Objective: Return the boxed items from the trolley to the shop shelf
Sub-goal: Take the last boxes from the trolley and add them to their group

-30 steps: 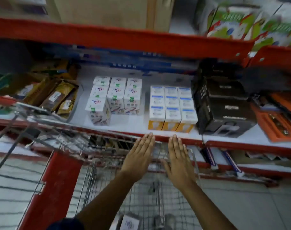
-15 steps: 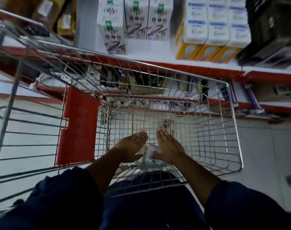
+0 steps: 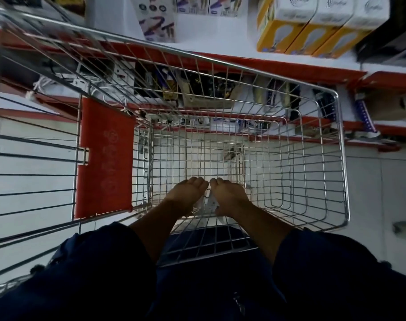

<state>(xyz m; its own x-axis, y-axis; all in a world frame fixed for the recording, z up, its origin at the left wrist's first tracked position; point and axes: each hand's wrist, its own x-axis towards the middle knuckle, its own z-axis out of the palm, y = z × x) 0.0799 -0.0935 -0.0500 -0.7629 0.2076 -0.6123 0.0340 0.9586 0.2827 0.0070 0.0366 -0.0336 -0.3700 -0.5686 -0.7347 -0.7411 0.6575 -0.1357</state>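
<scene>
Both hands, left hand (image 3: 185, 195) and right hand (image 3: 229, 195), reach into the trolley (image 3: 341, 158), fingers curled round a white box (image 3: 210, 202) to lift it toward the shelf (image 3: 220, 49).

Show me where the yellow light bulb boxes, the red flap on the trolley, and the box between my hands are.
yellow light bulb boxes (image 3: 297, 38): head view, front face of the middle box.
red flap (image 3: 104, 158): head view, centre of the panel.
box (image 3: 210, 202): head view, white sliver showing between the hands.

Before me the trolley (image 3: 243, 72) is shiny metal wire, its flap (image 3: 104, 158) matt red plastic, and the boxes (image 3: 313, 26) are glossy printed card.
</scene>
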